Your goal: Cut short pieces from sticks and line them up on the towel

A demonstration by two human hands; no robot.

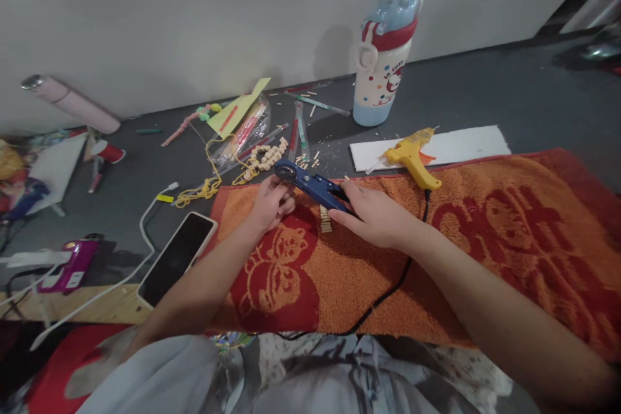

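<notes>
My right hand [376,213] is wrapped round the handles of a blue plier-like cutting tool [315,187] with a rounded head, held above the orange towel. The fingers of my left hand [274,204] are curled together at the tool's head; what they pinch, if anything, is too small to make out. Below the tool, a short row of small pale wooden pieces [325,218] lies on the towel. Just past my left hand sits a string of pale wooden pieces [264,158] with yellow cord [201,191]. Small cut bits are scattered behind the tool.
An orange and red towel [369,278] covers the front of the dark table. A yellow glue gun [412,155] rests on a white board [466,145], its black cord crossing the towel. Around stand or lie a bottle [381,71], phone [177,259], pink flask [77,103] and purple power strip [75,265].
</notes>
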